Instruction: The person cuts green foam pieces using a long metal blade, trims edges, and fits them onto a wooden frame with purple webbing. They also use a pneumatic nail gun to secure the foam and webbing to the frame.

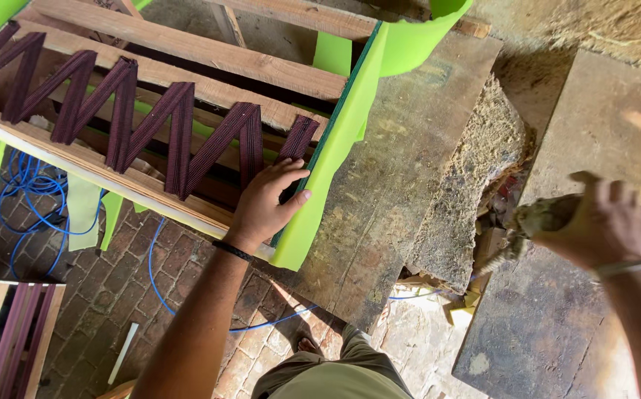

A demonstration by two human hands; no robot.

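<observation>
Our left hand lies flat and open on the stiff wooden frame, beside its soft green fabric; right of it, our right hand grips a hammer.

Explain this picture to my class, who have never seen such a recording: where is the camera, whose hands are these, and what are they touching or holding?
There is one picture, taken by a camera worn on a person's head and looking down, so both arms belong to that person. The left hand rests flat on a wooden furniture frame, where dark maroon webbing straps zigzag across it and bright green fabric covers its edge. The right hand is blurred; it grips a rough brownish clump, but what it is cannot be told. The frame lies on worn boards. Below is a brick floor with a blue cable.
</observation>
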